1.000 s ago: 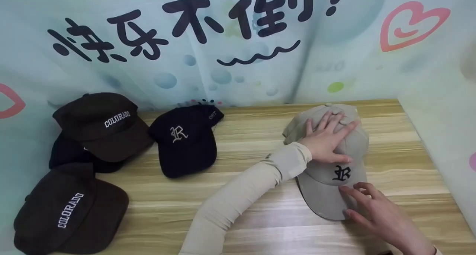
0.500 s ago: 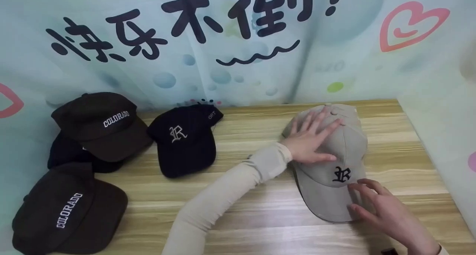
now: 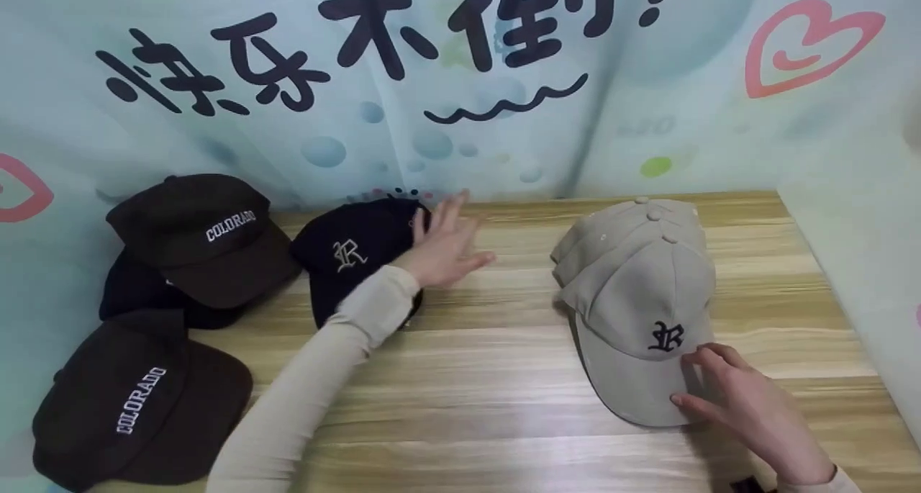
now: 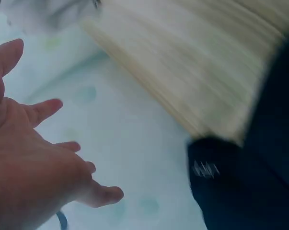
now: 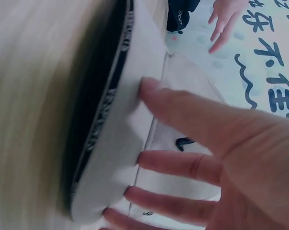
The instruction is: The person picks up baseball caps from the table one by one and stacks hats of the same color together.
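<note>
Three beige-grey baseball caps [image 3: 640, 299] are nested at the right of the table in the head view; a black R marks the front one. My right hand [image 3: 755, 410] touches the top of its brim [image 5: 110, 143] with thumb and fingertips, the fingers only gently bent. My left hand [image 3: 442, 252], fingers spread, is over the right side of a navy cap [image 3: 360, 230] with a pale R, hiding part of it. In the left wrist view that hand [image 4: 39, 163] holds nothing, and the blurred navy cap [image 4: 273, 163] stands apart from the fingers.
At the left, a dark brown COLORADO cap [image 3: 194, 241] lies over another dark cap [image 3: 129, 291]. A second brown COLORADO cap [image 3: 137, 399] is nearer the front. Wooden tabletop [image 3: 468, 378] lies between the groups; a printed backdrop [image 3: 489, 147] stands behind.
My left hand has left the crown of the grey caps and moved left to the navy cap. My right hand remains at the grey brim.
</note>
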A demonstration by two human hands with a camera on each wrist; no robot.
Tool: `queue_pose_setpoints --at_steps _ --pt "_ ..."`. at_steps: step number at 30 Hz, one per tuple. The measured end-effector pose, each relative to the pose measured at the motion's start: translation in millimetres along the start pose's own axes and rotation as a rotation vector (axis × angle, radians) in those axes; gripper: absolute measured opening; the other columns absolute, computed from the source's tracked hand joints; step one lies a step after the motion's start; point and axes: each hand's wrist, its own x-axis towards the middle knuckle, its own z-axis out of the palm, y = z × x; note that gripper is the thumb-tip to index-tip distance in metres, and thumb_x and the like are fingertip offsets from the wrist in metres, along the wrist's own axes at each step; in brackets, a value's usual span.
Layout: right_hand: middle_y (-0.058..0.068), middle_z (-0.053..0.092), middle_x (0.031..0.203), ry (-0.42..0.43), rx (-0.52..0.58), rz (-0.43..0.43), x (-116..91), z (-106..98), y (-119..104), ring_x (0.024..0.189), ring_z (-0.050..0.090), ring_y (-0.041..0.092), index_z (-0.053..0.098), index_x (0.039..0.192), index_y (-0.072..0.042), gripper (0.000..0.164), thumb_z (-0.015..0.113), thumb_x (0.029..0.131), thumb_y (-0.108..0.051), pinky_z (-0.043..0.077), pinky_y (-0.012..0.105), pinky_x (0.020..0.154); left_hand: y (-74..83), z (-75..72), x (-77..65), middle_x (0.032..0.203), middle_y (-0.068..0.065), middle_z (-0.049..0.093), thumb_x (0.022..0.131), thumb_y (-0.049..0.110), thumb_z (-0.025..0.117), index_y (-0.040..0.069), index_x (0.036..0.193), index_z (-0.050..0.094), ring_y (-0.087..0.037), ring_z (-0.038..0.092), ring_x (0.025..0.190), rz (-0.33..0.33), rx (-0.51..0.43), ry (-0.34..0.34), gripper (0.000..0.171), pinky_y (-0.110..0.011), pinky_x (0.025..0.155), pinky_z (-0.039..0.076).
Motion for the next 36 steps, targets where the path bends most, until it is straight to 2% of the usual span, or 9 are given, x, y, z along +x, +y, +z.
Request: queue_pose_setpoints --at_steps 7,12,16,19,22,27,30,33,36 --pt "0.033 0.054 0.113 -0.055 -0.034 0.098 1.6 -2.2 -5.0 0.069 0.061 0.035 0.06 0.103 -0.003 0.043 0.083 0.075 -0.026 0.047 0.056 0.056 -31.0 -15.6 -16.1 0.16 -0.012 0.005 0.1 0.047 0.045 0.013 0.145 0.042 -0.036 -0.008 0.144 -0.027 0.016 0.081 0.057 -0.064 0.105 -0.01" --pt "0.032 0.056 0.107 -0.026 -0.061 0.107 4.9 -2.8 -6.3 0.063 0.058 0.031 0.059 0.095 0.0 0.036 0.081 0.077 -0.022 0.047 0.052 0.053 -52.2 -24.7 -24.3 0.157 -0.016 0.017 0.1 0.044 0.047 0.011 0.141 0.047 -0.04 0.001 0.143 -0.036 0.013 0.144 0.052 -0.066 0.104 -0.01" --pt "0.031 0.056 0.103 -0.028 -0.081 0.114 9.4 -3.9 -5.7 0.061 0.056 0.032 0.057 0.092 0.001 0.035 0.08 0.078 -0.022 0.046 0.052 0.051 -67.6 -36.6 -29.4 0.153 -0.018 0.025 0.101 0.037 0.049 0.009 0.139 0.048 -0.042 0.008 0.142 -0.07 0.01 0.171 0.048 -0.068 0.103 -0.007" --pt "0.03 0.056 0.104 -0.018 -0.085 0.118 9.4 -3.3 -5.9 0.06 0.056 0.033 0.057 0.092 0.0 0.035 0.08 0.078 -0.022 0.046 0.052 0.05 -78.0 -43.2 -31.4 0.153 -0.019 0.025 0.101 0.032 0.049 0.007 0.139 0.047 -0.041 0.01 0.142 -0.103 0.011 0.16 0.045 -0.069 0.103 -0.007" --pt "0.03 0.056 0.106 -0.012 -0.089 0.13 7.7 -1.4 -6.2 0.06 0.057 0.033 0.058 0.093 0.0 0.034 0.079 0.079 -0.023 0.045 0.052 0.048 -89.5 -45.6 -31.2 0.151 -0.02 0.028 0.101 0.028 0.049 0.006 0.139 0.045 -0.041 0.019 0.14 -0.131 0.003 0.136 0.044 -0.069 0.104 -0.003" --pt "0.029 0.056 0.107 -0.018 -0.089 0.148 7.0 0.4 -7.2 0.059 0.057 0.034 0.057 0.092 -0.003 0.033 0.079 0.079 -0.024 0.045 0.052 0.048 -111.7 -42.8 -27.7 0.145 -0.022 0.038 0.102 0.021 0.047 0.003 0.14 0.044 -0.04 0.038 0.13 -0.157 0.005 0.073 0.043 -0.064 0.104 0.022" --pt "0.028 0.056 0.107 -0.033 -0.084 0.154 8.9 0.0 -8.3 0.059 0.058 0.035 0.057 0.092 -0.004 0.033 0.078 0.079 -0.025 0.045 0.053 0.048 -125.0 -41.3 -27.0 0.14 -0.024 0.041 0.104 0.021 0.042 0.0 0.139 0.045 -0.042 0.043 0.124 -0.175 0.005 0.071 0.041 -0.059 0.098 0.033" --pt "0.028 0.055 0.108 -0.041 -0.088 0.158 10.8 -0.7 -9.6 0.059 0.058 0.037 0.056 0.094 -0.003 0.034 0.077 0.081 -0.025 0.045 0.053 0.048 -138.0 -40.9 -27.7 0.14 -0.028 0.038 0.106 0.024 0.035 -0.002 0.141 0.041 -0.044 0.042 0.124 -0.206 -0.023 0.082 0.043 -0.058 0.099 0.034" --pt "0.03 0.054 0.107 -0.036 -0.086 0.154 12.5 -0.1 -9.6 0.059 0.057 0.037 0.055 0.094 -0.001 0.034 0.077 0.081 -0.023 0.045 0.053 0.048 -148.3 -41.9 -28.0 0.146 -0.03 0.03 0.107 0.03 0.03 -0.001 0.147 0.031 -0.046 0.033 0.131 -0.246 -0.07 0.041 0.051 -0.06 0.103 0.028"
